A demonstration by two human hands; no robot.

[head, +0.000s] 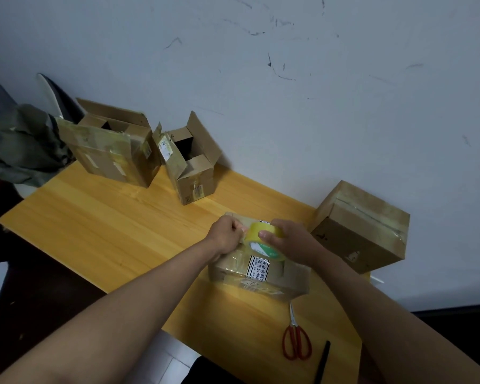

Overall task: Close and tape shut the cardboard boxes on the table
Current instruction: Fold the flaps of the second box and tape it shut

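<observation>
Cardboard box point(261, 270) under both hands: right hand point(291, 239) grips tape roll point(263, 234), left hand point(227, 234) pinches its end.

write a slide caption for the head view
Both hands hold a yellow tape roll over a closed box; two open boxes wait behind.

Two bare forearms, sleeveless, hands point(227, 231) unadorned

Matt brown cardboard boxes point(114, 145), glossy yellow tape roll point(263, 234), smooth wood-grain table point(108, 217), red-handled metal scissors point(296, 338)
</observation>
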